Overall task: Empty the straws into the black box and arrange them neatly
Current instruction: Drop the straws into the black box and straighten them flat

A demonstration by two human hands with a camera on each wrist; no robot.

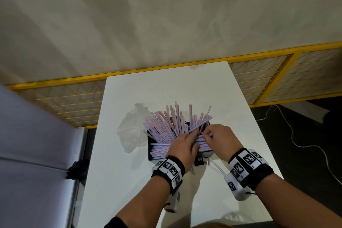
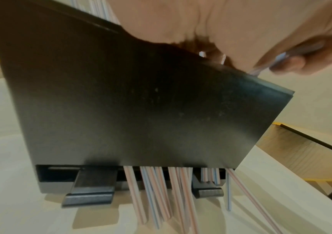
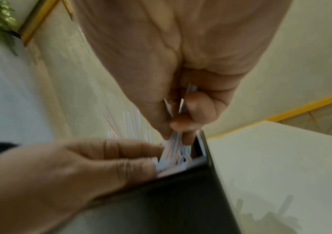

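Note:
A black box (image 1: 150, 151) stands on the white table (image 1: 129, 181), crammed with pink-and-blue striped straws (image 1: 166, 124) that fan up and out over its far rim. My left hand (image 1: 191, 136) lies on the straws inside the box, fingers fairly straight and pressing them down (image 3: 105, 158). My right hand (image 1: 205, 134) is just to its right and pinches a few straws (image 3: 179, 117) at the box's right end. In the left wrist view the box's front wall (image 2: 141, 102) fills the frame, and several straws (image 2: 161, 190) poke out of the slot at its base.
An empty clear plastic bag (image 1: 131, 129) lies left of the box. A loose straw (image 1: 217, 167) lies on the table in front of the box. Two black levers (image 2: 93, 186) jut from the box's base. A yellow mesh fence (image 1: 259, 79) runs behind the table.

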